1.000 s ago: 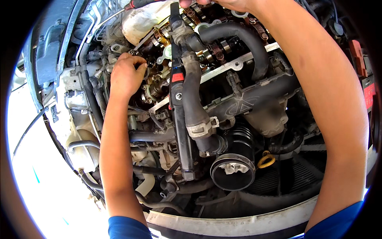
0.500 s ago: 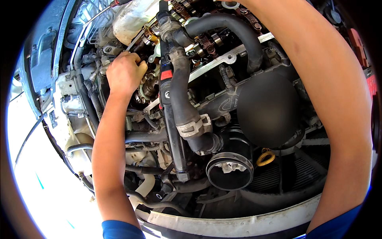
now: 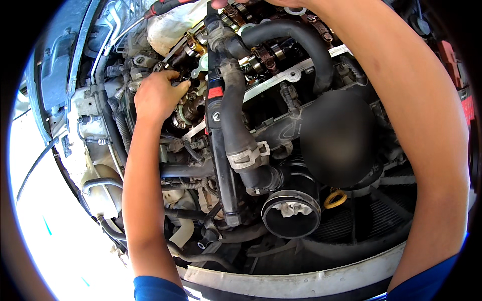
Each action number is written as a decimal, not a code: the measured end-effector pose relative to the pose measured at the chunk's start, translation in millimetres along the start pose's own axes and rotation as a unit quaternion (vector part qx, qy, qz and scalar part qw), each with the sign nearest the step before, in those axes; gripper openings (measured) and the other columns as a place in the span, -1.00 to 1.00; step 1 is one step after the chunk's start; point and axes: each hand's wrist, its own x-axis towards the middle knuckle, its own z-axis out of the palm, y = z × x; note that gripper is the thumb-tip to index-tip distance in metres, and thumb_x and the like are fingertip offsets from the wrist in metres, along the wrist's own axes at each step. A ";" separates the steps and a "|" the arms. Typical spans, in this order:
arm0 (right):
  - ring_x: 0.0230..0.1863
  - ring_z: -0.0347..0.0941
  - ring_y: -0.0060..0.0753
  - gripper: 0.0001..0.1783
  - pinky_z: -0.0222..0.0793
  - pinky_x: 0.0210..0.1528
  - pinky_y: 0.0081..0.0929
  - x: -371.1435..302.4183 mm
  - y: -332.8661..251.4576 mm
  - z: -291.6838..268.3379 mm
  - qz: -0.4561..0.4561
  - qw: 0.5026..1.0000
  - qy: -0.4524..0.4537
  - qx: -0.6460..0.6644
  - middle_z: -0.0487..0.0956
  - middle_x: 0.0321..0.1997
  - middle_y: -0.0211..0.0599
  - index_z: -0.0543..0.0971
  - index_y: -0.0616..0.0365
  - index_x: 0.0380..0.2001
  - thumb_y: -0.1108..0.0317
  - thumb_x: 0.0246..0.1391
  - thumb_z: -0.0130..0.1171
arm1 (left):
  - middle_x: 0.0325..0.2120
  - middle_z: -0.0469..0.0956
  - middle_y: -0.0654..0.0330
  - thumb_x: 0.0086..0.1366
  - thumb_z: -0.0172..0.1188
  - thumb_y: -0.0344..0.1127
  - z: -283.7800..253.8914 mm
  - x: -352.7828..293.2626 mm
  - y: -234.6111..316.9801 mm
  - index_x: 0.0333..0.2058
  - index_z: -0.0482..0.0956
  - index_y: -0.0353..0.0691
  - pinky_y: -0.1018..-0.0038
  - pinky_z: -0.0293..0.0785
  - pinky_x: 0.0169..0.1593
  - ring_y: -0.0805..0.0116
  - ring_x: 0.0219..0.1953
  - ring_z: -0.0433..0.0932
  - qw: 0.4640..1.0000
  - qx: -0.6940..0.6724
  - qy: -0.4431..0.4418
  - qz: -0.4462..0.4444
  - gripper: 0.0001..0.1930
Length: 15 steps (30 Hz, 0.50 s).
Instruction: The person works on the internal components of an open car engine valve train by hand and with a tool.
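Observation:
My left hand [image 3: 156,98] reaches into the open top of a car engine, beside the exposed camshafts [image 3: 253,64]. Its fingers curl down at the left end of the valve train, thumb and forefinger round a small dark part that I cannot make out. The upper edge cuts off most of my right hand [image 3: 288,3], so its grip is hidden. Close to its fingertips, a red and black tool handle [image 3: 168,6] with a thin metal shaft slants down leftward. A long black bar with a red button [image 3: 216,93], perhaps a work light, lies between the hands.
A thick black hose [image 3: 233,105] with a metal clamp [image 3: 246,156] crosses the engine. Nearer stand an open round intake duct [image 3: 291,215] and a yellow loop handle [image 3: 335,199]. A blurred dark patch [image 3: 337,138] hides part of the engine. The pale front panel [image 3: 301,276] curves along the near side.
The thumb of my left hand has moved away from the forefinger. More of the red and black handle shows at the top. The engine view has shifted slightly.

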 end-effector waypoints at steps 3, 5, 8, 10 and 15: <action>-0.50 0.54 -0.59 -0.67 0.33 -0.54 -0.64 -8.0 -5.7 -6.1 -0.006 0.999 -0.032 0.004 0.70 -0.30 -0.36 0.63 0.26 -0.09 0.34 0.09 0.38 | -0.36 0.67 0.08 0.12 0.30 -0.23 -3.6 5.1 -18.4 -0.13 0.76 -0.12 0.33 0.57 -0.17 0.21 -0.32 0.66 0.989 -0.140 0.042 -0.012 -0.68; -0.50 0.54 -0.61 -0.68 0.32 -0.55 -0.67 4.7 -4.1 -0.9 0.031 0.999 -0.007 -0.042 0.70 -0.28 -0.36 0.63 0.25 -0.08 0.34 0.12 0.36 | -0.46 0.59 0.13 0.14 0.23 -0.39 -3.5 11.6 -25.9 -0.16 0.76 -0.14 0.42 0.53 -0.19 0.34 -0.40 0.58 0.960 -0.241 0.130 -0.058 -0.71; -0.47 0.53 -0.61 -0.65 0.33 -0.51 -0.70 13.1 -6.2 17.5 0.027 0.996 -0.038 -0.072 0.70 -0.26 -0.33 0.61 0.29 -0.03 0.34 0.16 0.33 | -0.26 0.63 0.04 0.21 0.23 -0.35 8.1 14.7 -60.6 -0.14 0.74 -0.14 0.38 0.58 -0.08 0.24 -0.28 0.65 0.941 -0.241 0.236 0.006 -0.76; -0.47 0.52 -0.62 -0.60 0.34 -0.49 -0.71 9.1 -12.8 17.3 0.036 0.995 -0.022 -0.096 0.70 -0.21 -0.30 0.58 0.32 0.03 0.35 0.17 0.32 | -0.15 0.65 0.04 0.22 0.25 -0.29 9.2 18.9 -52.0 -0.13 0.73 -0.13 0.30 0.52 0.11 0.09 -0.07 0.64 0.957 -0.214 0.196 0.018 -0.75; -0.44 0.52 -0.55 -0.60 0.34 -0.52 -0.66 2.6 -15.9 15.1 0.077 0.990 0.044 -0.112 0.68 -0.15 -0.24 0.52 0.31 0.05 0.36 0.19 0.29 | -0.06 0.63 0.00 0.20 0.29 -0.23 10.4 18.6 -49.8 -0.09 0.72 -0.10 0.27 0.46 0.18 0.04 0.05 0.57 0.960 -0.227 0.162 0.020 -0.70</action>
